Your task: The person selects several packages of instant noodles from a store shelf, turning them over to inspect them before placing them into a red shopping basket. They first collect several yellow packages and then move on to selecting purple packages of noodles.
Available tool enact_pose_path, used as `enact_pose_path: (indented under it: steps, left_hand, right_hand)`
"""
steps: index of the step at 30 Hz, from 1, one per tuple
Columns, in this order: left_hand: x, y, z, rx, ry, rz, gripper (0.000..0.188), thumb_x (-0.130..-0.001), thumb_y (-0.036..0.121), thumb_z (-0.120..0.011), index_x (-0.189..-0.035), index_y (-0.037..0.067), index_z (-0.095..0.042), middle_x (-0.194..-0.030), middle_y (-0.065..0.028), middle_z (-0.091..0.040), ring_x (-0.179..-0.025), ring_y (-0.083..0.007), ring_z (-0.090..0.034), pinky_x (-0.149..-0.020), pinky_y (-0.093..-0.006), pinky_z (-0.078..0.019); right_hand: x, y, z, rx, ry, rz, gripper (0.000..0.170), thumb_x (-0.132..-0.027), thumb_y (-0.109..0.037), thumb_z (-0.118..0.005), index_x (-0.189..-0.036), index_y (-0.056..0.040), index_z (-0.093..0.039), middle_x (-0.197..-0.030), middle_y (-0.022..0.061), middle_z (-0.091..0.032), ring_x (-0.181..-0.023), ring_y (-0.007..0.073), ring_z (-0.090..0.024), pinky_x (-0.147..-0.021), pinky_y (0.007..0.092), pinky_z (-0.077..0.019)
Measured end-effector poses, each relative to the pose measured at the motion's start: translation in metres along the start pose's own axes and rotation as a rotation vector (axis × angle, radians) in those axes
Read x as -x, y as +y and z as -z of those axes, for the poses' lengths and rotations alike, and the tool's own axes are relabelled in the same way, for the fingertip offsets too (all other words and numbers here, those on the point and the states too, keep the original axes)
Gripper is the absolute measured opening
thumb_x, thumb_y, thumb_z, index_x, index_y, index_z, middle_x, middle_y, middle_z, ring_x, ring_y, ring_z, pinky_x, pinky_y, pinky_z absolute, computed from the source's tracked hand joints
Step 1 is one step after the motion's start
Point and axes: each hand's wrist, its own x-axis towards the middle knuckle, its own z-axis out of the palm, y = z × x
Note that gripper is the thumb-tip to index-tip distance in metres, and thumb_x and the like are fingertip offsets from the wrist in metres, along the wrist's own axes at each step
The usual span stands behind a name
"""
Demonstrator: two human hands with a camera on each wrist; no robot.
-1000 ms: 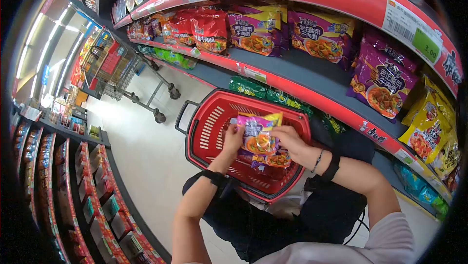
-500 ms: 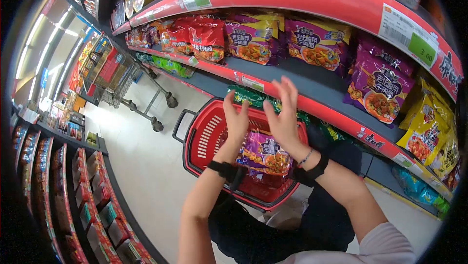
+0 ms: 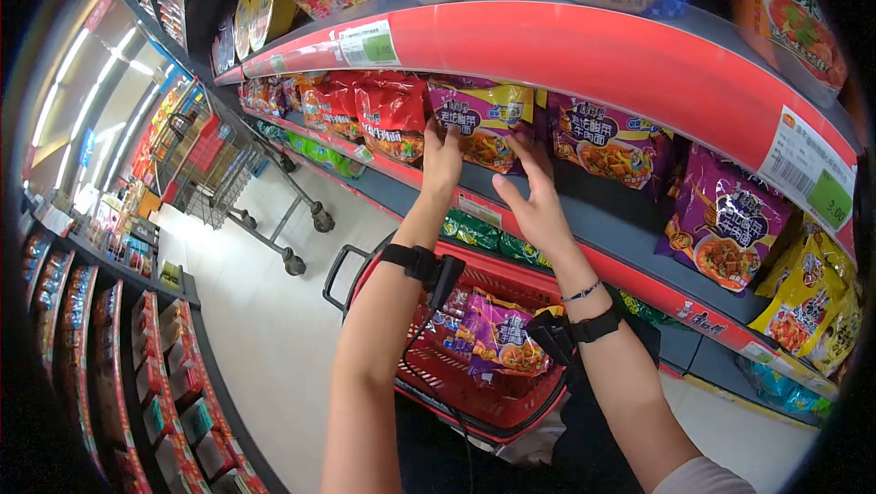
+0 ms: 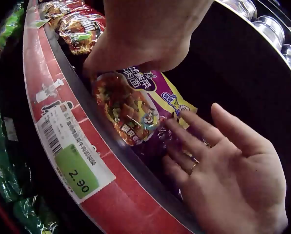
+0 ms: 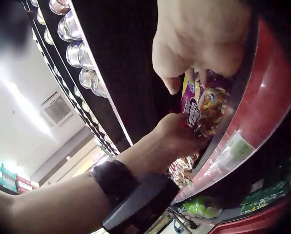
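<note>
A purple-and-yellow instant noodle packet [image 3: 482,122] stands on the middle shelf among others of its kind. At its left edge is my left hand [image 3: 442,167], fingertips against the packet's side; in the left wrist view its fingers are partly hidden. Along the right side reaches my right hand [image 3: 538,209], its fingers straight and thumb spread; the left wrist view shows that palm [image 4: 233,187] with fingertips right at the wrapper. Below my forearms, purple noodle packets [image 3: 511,337] lie in a red shopping basket [image 3: 525,277].
Red noodle packets [image 3: 388,115] stand left of the hands, more purple packets [image 3: 725,220] and yellow ones [image 3: 798,289] to the right. A red shelf edge [image 3: 584,52] with price tags juts out above. Behind on the left stands a shopping cart [image 3: 214,161].
Both hands let go of a noodle packet in the basket, rose from it and moved forward to a packet on the shelf. The purple packets now lie in the basket.
</note>
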Motion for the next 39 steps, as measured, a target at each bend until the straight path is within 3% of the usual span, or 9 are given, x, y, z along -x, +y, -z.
enact_pose_path:
  steps: [13,15,23,27,30,33,35,37,39]
  left_hand:
    - [0.054,0.013,0.003,-0.406,0.149,-0.186,0.043,-0.08,0.007,-0.067,-0.117,-0.001,-0.045,-0.107,-0.0123,-0.053,-0.094,-0.0176,-0.053,-0.081,-0.0295,-0.0445]
    - [0.066,0.016,0.011,0.218,-0.07,-0.081,0.043,-0.082,0.005,-0.066,-0.117,0.002,-0.042,-0.1,-0.0059,-0.053,-0.088,-0.0146,-0.054,-0.079,-0.0262,-0.0442]
    - [0.124,0.029,0.06,0.237,0.039,-0.311,0.05,-0.082,-0.002,-0.064,-0.124,0.002,-0.036,-0.109,-0.0084,-0.057,-0.092,-0.0132,-0.058,-0.073,-0.0234,-0.0485]
    - [0.163,0.01,0.083,0.261,0.024,-0.044,0.036,-0.088,0.008,-0.06,-0.119,-0.001,-0.044,-0.107,-0.0067,-0.059,-0.09,-0.0088,-0.057,-0.073,-0.0227,-0.0469]
    - [0.186,-0.038,0.093,0.281,-0.073,0.324,0.027,-0.09,0.015,-0.061,-0.111,0.0,-0.054,-0.096,-0.0054,-0.063,-0.085,-0.0081,-0.058,-0.072,-0.0221,-0.0461]
    - [0.202,-0.068,0.08,-0.002,-0.212,0.543,0.035,-0.089,0.028,-0.063,-0.109,0.0,-0.054,-0.089,-0.0042,-0.061,-0.077,-0.0079,-0.055,-0.067,-0.0216,-0.0448]
    - [0.214,-0.092,0.068,0.021,-0.238,0.529,0.04,-0.088,0.032,-0.063,-0.109,-0.001,-0.054,-0.085,-0.0035,-0.06,-0.073,-0.01,-0.054,-0.062,-0.0238,-0.0449]
    - [0.219,-0.114,0.062,-0.092,-0.224,0.474,0.042,-0.087,0.032,-0.064,-0.109,-0.002,-0.054,-0.086,-0.0054,-0.061,-0.072,-0.0122,-0.055,-0.06,-0.0274,-0.0459]
    - [0.222,-0.127,0.059,-0.202,-0.272,0.414,0.045,-0.085,0.033,-0.065,-0.108,-0.004,-0.053,-0.09,-0.0108,-0.062,-0.074,-0.0159,-0.058,-0.064,-0.0299,-0.0473]
  right_hand:
    - [0.0,-0.027,0.017,-0.344,0.237,-0.164,0.074,-0.086,-0.009,-0.061,-0.143,-0.0001,-0.016,-0.141,0.0185,-0.029,-0.116,0.0254,-0.044,-0.086,0.0314,-0.0469]
    - [0.004,-0.03,0.02,-0.322,0.27,-0.163,0.07,-0.086,-0.007,-0.06,-0.142,0.0006,-0.02,-0.135,0.0165,-0.038,-0.111,0.0209,-0.047,-0.084,0.0281,-0.0469]
    - [0.027,-0.055,0.045,-0.363,0.199,0.001,0.025,-0.085,-0.007,-0.065,-0.106,0.0023,-0.057,-0.092,0.0047,-0.053,-0.077,0.0081,-0.054,-0.07,0.023,-0.0468]
    - [0.046,-0.061,0.051,-0.168,-0.147,-0.206,0.026,-0.081,-0.007,-0.068,-0.095,0.0006,-0.049,-0.07,0.0038,-0.058,-0.062,0.0109,-0.058,-0.057,0.0271,-0.0466]
    - [0.063,-0.031,0.05,0.105,-0.435,-0.255,0.037,-0.077,-0.007,-0.067,-0.103,-0.0021,-0.04,-0.082,0.0215,-0.061,-0.081,0.0398,-0.062,-0.069,0.0432,-0.0486]
    - [0.082,-0.022,0.053,0.576,-0.683,-0.056,0.031,-0.081,-0.004,-0.062,-0.105,-0.0037,-0.042,-0.079,0.0127,-0.063,-0.074,0.02,-0.065,-0.056,0.0323,-0.0472]
    - [0.08,-0.033,0.056,0.635,-0.769,-0.039,0.021,-0.081,-0.006,-0.06,-0.098,-0.0021,-0.048,-0.075,0.0137,-0.063,-0.069,0.0245,-0.066,-0.059,0.0357,-0.0492]
    - [0.071,-0.048,0.058,0.581,-1.009,-0.628,0.013,-0.082,-0.009,-0.06,-0.091,-0.0019,-0.055,-0.072,0.0143,-0.064,-0.06,0.0242,-0.066,-0.065,0.0368,-0.0509]
    - [0.071,-0.041,0.062,0.572,-0.987,-0.658,0.013,-0.08,-0.011,-0.059,-0.084,0.0012,-0.056,-0.064,0.0156,-0.063,-0.062,0.0243,-0.067,-0.07,0.0384,-0.0523]
